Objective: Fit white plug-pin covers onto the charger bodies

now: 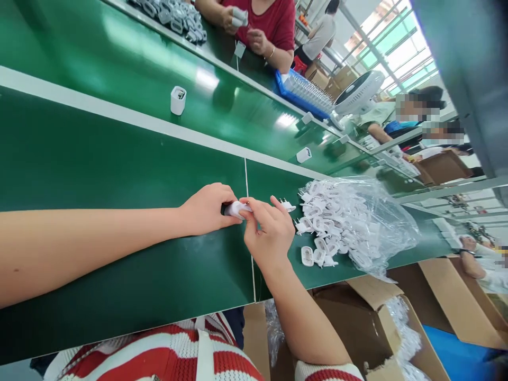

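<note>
My left hand [210, 209] is closed around a small white charger housing [233, 209], holding it just above the green table. From the other side my right hand [270, 230] pinches at the housing's end; a small white part shows at its fingertips, mostly hidden by the fingers. Close beyond my right hand lies a white plug cover with metal pins [287, 205]. To the right a pile of white plug covers [329, 217] spills from a clear plastic bag [387, 219].
One white charger housing [178, 100] stands on the shiny green conveyor belt [135, 58], another [304, 154] lies farther right. Across the belt a person in red [273, 21] handles small parts beside a blue tray [304, 95]. Open cardboard boxes [349, 328] stand below the table edge.
</note>
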The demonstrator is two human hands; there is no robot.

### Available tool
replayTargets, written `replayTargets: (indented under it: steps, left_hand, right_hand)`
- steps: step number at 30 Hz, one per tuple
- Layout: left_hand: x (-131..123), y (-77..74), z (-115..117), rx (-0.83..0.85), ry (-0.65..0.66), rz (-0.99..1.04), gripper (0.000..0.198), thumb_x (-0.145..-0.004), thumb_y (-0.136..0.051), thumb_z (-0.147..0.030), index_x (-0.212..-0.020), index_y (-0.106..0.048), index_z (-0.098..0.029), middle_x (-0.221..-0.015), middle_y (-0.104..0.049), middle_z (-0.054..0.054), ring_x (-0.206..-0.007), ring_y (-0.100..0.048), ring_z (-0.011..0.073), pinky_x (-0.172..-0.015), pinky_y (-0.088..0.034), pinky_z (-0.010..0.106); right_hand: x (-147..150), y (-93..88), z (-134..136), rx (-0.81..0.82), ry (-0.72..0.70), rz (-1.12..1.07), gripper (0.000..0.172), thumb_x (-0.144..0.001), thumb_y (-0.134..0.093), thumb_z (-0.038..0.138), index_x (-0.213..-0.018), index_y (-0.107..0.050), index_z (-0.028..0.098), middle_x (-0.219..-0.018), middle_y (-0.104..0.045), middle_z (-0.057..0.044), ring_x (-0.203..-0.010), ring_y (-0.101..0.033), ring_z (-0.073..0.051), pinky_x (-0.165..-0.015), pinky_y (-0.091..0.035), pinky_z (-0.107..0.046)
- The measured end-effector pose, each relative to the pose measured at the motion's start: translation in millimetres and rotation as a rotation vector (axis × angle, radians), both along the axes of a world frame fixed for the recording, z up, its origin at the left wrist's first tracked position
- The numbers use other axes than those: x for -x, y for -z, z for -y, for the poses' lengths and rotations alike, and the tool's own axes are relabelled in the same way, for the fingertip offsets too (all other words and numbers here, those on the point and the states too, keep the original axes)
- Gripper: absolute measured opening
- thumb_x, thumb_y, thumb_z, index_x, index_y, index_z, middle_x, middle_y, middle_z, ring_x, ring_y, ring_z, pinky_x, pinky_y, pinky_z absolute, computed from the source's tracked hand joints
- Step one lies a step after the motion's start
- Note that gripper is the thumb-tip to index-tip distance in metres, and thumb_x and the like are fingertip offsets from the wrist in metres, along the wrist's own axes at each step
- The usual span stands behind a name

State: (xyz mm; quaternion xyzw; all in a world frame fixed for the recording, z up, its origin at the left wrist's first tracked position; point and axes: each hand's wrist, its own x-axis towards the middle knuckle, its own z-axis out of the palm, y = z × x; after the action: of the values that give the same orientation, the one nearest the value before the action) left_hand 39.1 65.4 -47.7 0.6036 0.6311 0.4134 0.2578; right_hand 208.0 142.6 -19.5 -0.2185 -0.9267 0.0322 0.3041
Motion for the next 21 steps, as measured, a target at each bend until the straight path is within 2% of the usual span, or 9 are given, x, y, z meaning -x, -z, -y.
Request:
replayTargets:
  steps: [6, 8, 10, 14, 19, 21]
  left_hand:
    - [0.0, -3.4, 1.5, 0.017, -0.009, 0.020, 0.028, -0.082, -0.074, -0.045, -0.094, -0.076, -0.020, -0.095, -0.069, 0.006, -0.093, -0.062, 0.0247, -0.079, -0.048, 0.037]
    - [-0.7, -4.4, 1.7, 0.013, -0.004, 0.026, 0.027, -0.081, -0.074, -0.046, -0.089, -0.075, -0.020, -0.092, -0.068, 0.005, -0.091, -0.061, 0.0242, -0.079, -0.047, 0.037]
    - [-1.9, -5.4, 1.6, 0.012, -0.013, 0.029, 0.027, -0.081, -0.074, -0.046, -0.082, -0.074, -0.019, -0.089, -0.067, 0.005, -0.089, -0.061, 0.0239, -0.077, -0.047, 0.037]
    - [-4.4, -4.9, 1.5, 0.030, -0.052, 0.024, 0.025, -0.081, -0.072, -0.044, -0.078, -0.072, -0.019, -0.086, -0.066, 0.005, -0.087, -0.061, 0.0242, -0.075, -0.047, 0.036]
    - [-7.7, 0.1, -0.1, -0.039, -0.045, 0.006, 0.025, -0.080, -0.072, -0.044, -0.088, -0.072, -0.020, -0.093, -0.070, 0.006, -0.092, -0.063, 0.0252, -0.081, -0.049, 0.038]
    - [-9.1, -1.6, -0.2, -0.057, -0.021, 0.015, 0.027, -0.081, -0.071, -0.043, -0.094, -0.072, -0.019, -0.095, -0.071, 0.007, -0.092, -0.064, 0.0250, -0.082, -0.050, 0.038]
  right_hand:
    - [4.0, -19.7, -14.7, 0.275, -0.098, 0.081, 0.010, -0.089, -0.072, 0.030, -0.097, -0.077, 0.030, -0.092, -0.081, 0.006, -0.080, -0.074, -0.016, -0.118, -0.042, -0.050]
    - [5.7, -25.4, -14.1, 0.263, -0.080, 0.140, 0.008, -0.087, -0.072, 0.029, -0.094, -0.076, 0.030, -0.089, -0.080, 0.007, -0.077, -0.073, -0.016, -0.120, -0.039, -0.054]
    - [7.1, -27.1, -10.3, 0.181, -0.052, 0.176, 0.009, -0.088, -0.069, 0.023, -0.092, -0.074, 0.029, -0.087, -0.079, 0.006, -0.077, -0.072, -0.016, -0.122, -0.035, -0.054]
    - [5.8, -20.0, -3.8, 0.065, -0.028, 0.145, 0.011, -0.092, -0.064, 0.020, -0.093, -0.071, 0.029, -0.084, -0.077, 0.006, -0.077, -0.071, -0.016, -0.128, -0.022, -0.052]
    - [3.1, -7.9, -4.1, 0.123, -0.048, 0.059, 0.012, -0.094, -0.062, 0.024, -0.095, -0.073, 0.029, -0.088, -0.078, 0.006, -0.079, -0.072, -0.016, -0.129, -0.019, -0.054]
    - [2.5, -6.0, -4.8, 0.166, -0.060, 0.023, 0.012, -0.094, -0.063, 0.027, -0.102, -0.073, 0.029, -0.091, -0.079, 0.005, -0.082, -0.073, -0.016, -0.129, -0.016, -0.056]
